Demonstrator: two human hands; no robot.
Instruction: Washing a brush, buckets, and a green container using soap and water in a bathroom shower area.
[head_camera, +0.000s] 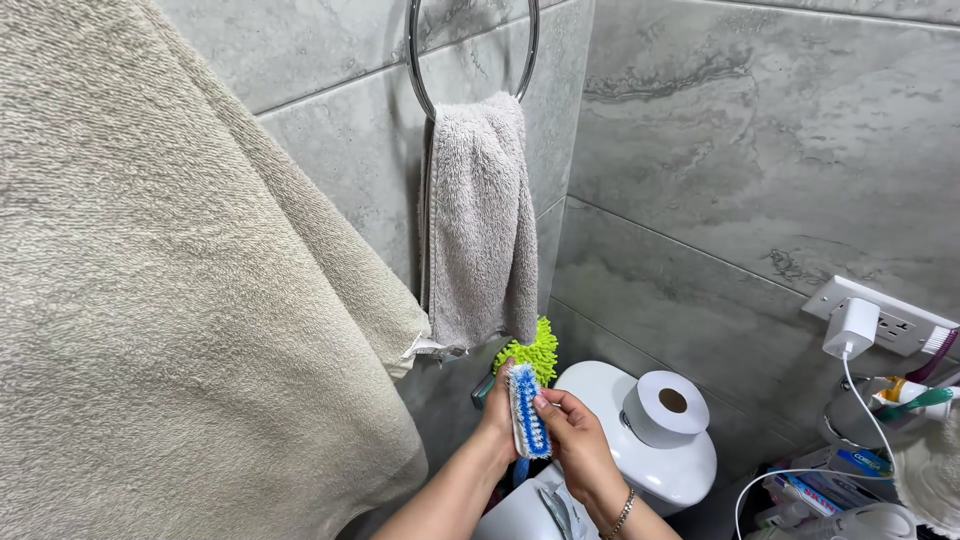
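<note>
A small scrub brush (526, 410) with blue and white bristles is held upright between both my hands, low in the middle of the head view. My left hand (497, 418) grips its left side from behind. My right hand (572, 440), with a bracelet at the wrist, pinches its right edge with thumb and fingers. Just behind the brush a lime-green fluffy duster head (533, 352) pokes out below a grey hand towel (480, 225) that hangs from a metal ring (417, 60) on the tiled wall.
A large beige towel (170, 300) fills the left side. Below the hands stands a white toilet tank (670, 465) with a toilet paper roll (665, 408) on it. At the right are a wall socket with a white charger (853, 327), a cable, a cup of toothbrushes (905, 400) and tubes.
</note>
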